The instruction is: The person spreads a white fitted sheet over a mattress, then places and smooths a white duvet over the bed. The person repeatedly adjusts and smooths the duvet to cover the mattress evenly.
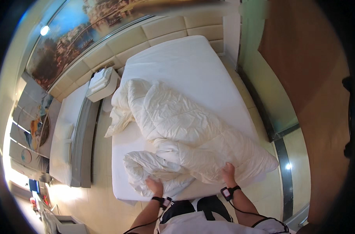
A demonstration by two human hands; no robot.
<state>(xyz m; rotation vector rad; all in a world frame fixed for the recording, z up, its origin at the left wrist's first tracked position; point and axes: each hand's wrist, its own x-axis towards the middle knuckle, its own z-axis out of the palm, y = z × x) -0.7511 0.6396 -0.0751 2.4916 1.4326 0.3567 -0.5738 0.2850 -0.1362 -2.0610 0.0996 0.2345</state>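
A rumpled white quilted duvet lies heaped across a bed covered with a smooth white fitted sheet. My left hand grips a bunched fold of the duvet near the foot of the bed. To its right, my right hand is closed on another part of the duvet, close to the bed's front edge. One duvet corner hangs past the bed's right side, and a thinner fabric end droops over the left side. Both wrists carry a strapped device with a cable.
At the left stands a second bed with white bedding. Between the beds, a white nightstand bears folded white towels. A padded headboard runs along the wall under a large picture. To the right are a green wall panel and a brown surface.
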